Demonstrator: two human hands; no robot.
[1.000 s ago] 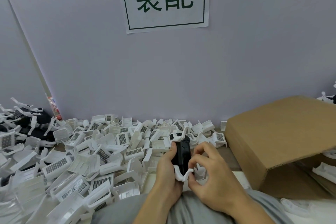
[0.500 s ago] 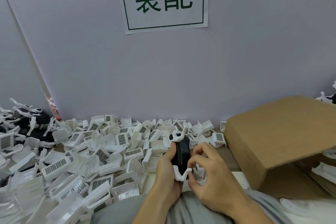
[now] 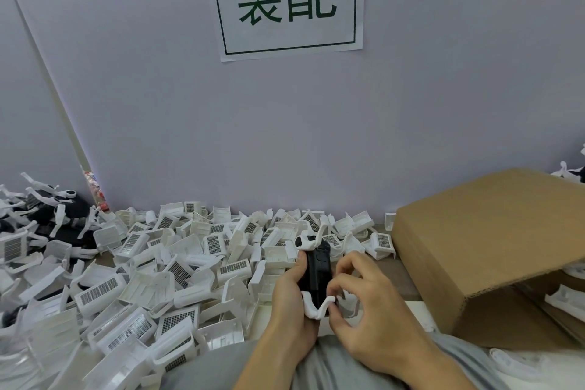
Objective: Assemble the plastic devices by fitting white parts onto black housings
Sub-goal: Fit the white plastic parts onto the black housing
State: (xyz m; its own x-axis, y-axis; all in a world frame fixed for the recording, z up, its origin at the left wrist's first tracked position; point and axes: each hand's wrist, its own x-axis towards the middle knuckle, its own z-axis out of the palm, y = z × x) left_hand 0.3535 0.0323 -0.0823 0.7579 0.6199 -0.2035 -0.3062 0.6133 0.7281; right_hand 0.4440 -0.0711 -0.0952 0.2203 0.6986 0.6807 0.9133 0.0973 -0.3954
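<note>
The black housing [image 3: 317, 272] is standing upright in front of the person, with a white part [image 3: 317, 305] curling under its bottom end. The left hand [image 3: 292, 304] is gripping the housing. The right hand [image 3: 364, 304] is pinching the white part. A big pile of white pieces [image 3: 152, 272] is lying to the left, and a cardboard box [image 3: 493, 250] is sitting to the right.

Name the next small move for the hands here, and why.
Probably press the white clip home onto the housing. The left hand grips the black housing upright; the right hand pinches the clip at its lower end, which appears to stick out, not flush.
</note>
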